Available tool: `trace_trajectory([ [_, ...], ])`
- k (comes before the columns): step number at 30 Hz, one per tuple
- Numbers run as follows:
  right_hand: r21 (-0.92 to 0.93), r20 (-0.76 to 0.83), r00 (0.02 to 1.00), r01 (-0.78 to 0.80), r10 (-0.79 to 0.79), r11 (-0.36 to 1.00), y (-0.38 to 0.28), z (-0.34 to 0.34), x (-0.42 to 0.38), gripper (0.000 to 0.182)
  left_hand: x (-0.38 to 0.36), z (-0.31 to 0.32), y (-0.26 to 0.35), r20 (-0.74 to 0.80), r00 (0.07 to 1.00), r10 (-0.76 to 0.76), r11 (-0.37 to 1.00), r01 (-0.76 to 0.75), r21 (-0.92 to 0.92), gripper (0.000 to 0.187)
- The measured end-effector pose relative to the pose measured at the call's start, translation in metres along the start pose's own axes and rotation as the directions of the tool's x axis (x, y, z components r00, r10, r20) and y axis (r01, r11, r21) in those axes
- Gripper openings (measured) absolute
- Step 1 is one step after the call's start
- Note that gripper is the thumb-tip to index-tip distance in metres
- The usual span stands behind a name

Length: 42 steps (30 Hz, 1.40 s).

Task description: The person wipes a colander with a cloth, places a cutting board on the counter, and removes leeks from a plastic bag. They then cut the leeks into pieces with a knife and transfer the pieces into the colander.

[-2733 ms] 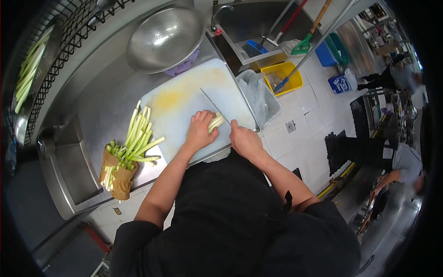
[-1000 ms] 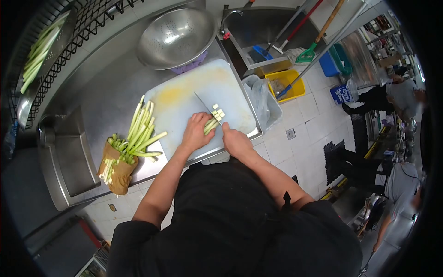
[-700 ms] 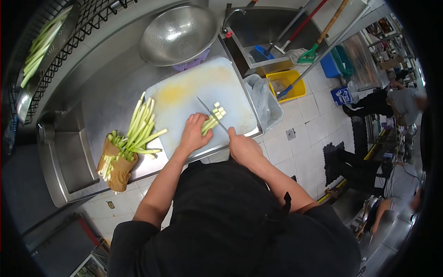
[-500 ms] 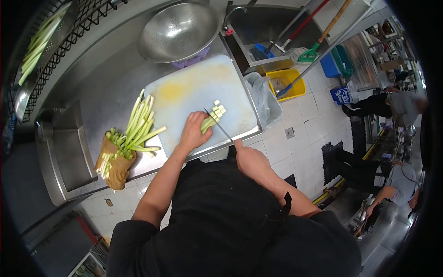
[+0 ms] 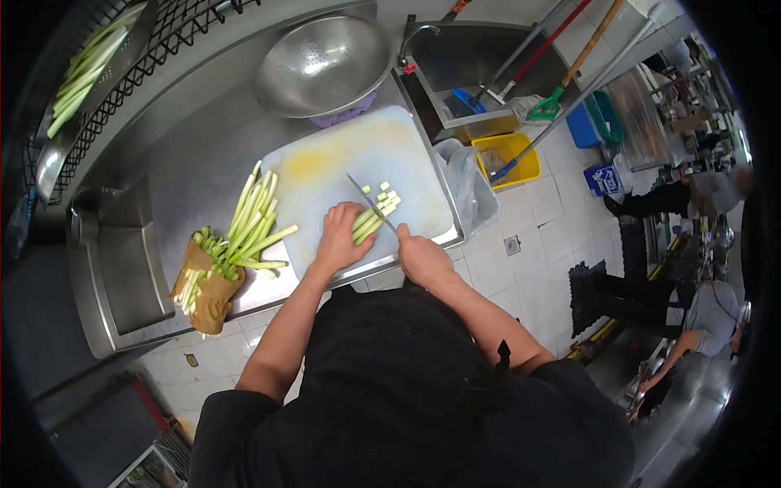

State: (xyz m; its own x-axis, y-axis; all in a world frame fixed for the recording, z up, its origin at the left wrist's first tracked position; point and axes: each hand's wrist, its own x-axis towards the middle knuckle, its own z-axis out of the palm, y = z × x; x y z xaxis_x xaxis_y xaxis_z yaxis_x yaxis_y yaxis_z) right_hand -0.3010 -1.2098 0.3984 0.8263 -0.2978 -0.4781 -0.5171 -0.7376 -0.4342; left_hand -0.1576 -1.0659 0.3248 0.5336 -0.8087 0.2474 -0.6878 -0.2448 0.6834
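Observation:
My left hand (image 5: 340, 237) presses a small bundle of celery sticks (image 5: 365, 228) against the white cutting board (image 5: 366, 142), fingers bent over them. My right hand (image 5: 424, 259) is wrapped round the handle of a kitchen knife (image 5: 359, 187). Its blade slants across the right ends of the sticks, close to my left fingertips. Small cut celery pieces (image 5: 391, 200) lie just beyond the blade, a few of them scattered. To the left of the board, long celery stalks (image 5: 254, 210) spill beside a torn brown paper bag (image 5: 214, 305) with more celery.
A steel colander (image 5: 325, 69) stands behind the board on a purple cloth (image 5: 346, 112). A sink basin (image 5: 126, 272) is at left. On the right are a lined bin (image 5: 472, 191), a yellow bucket (image 5: 529, 167) and long-handled cleaning tools. Two people stand farther right.
The knife has shifted left and farther over the board, its tip now past the sticks. A few cut pieces have spread apart. My left hand keeps its hold.

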Motion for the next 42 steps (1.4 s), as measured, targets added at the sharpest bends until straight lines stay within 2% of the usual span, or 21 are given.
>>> trace_trajectory([
  [2,0.0,0.011,1.0,-0.009,0.009,1.0,-0.005,-0.011,-0.012,0.021,-0.005,-0.002,0.001,-0.007,0.999,-0.051,0.998,0.051,0.037,0.041],
  [8,-0.031,0.071,0.997,0.007,-0.004,1.0,-0.006,-0.019,-0.053,0.022,-0.008,0.011,-0.012,-0.034,0.999,-0.011,1.0,0.011,-0.008,0.04],
  [14,-0.046,0.124,0.989,-0.079,0.085,0.996,-0.01,-0.012,-0.063,0.021,-0.007,0.011,-0.013,-0.055,0.998,-0.011,1.0,0.01,-0.02,0.038],
  [17,-0.019,0.057,0.997,-0.048,0.049,0.999,-0.003,0.014,-0.039,0.02,-0.008,0.011,-0.015,-0.052,0.998,-0.016,0.999,0.014,-0.046,0.038],
  [19,-0.004,-0.022,0.999,0.039,-0.039,0.999,0.006,0.035,-0.009,0.018,-0.008,0.012,-0.016,-0.026,0.999,-0.019,0.999,0.018,-0.046,0.038],
  [23,0.016,-0.065,0.995,0.072,-0.07,0.997,-0.011,0.017,0.014,0.016,-0.011,0.009,-0.016,0.018,1.0,0.015,1.0,-0.014,-0.027,0.04],
  [25,0.017,-0.033,0.996,0.086,-0.086,0.996,-0.008,0.01,0.011,0.016,-0.012,0.011,-0.011,-0.074,0.996,-0.053,0.998,0.051,-0.035,0.042],
  [28,0.046,-0.039,0.993,0.109,-0.108,0.993,-0.007,0.001,-0.004,0.015,-0.011,0.003,-0.003,-0.126,0.99,-0.056,0.996,0.046,-0.077,0.039],
  [32,0.016,-0.028,0.997,0.075,-0.074,0.997,-0.005,-0.009,-0.015,0.016,-0.019,0.002,-0.011,-0.097,0.995,0.0,1.0,-0.002,-0.025,0.04],
  [34,0.029,-0.036,0.996,0.079,-0.078,0.996,0.0,-0.01,-0.019,0.015,-0.024,0.003,-0.014,-0.068,0.996,0.053,0.996,-0.049,0.068,0.041],
  [37,-0.002,-0.01,0.998,0.062,-0.062,0.998,0.0,-0.01,-0.025,0.015,-0.026,0.003,-0.015,-0.077,0.993,0.084,0.994,-0.079,0.075,0.039],
  [42,0.022,-0.046,0.996,0.078,-0.077,0.997,0.005,0.004,-0.027,0.015,-0.024,-0.001,-0.008,-0.121,0.992,0.02,0.999,-0.016,0.031,0.035],
])
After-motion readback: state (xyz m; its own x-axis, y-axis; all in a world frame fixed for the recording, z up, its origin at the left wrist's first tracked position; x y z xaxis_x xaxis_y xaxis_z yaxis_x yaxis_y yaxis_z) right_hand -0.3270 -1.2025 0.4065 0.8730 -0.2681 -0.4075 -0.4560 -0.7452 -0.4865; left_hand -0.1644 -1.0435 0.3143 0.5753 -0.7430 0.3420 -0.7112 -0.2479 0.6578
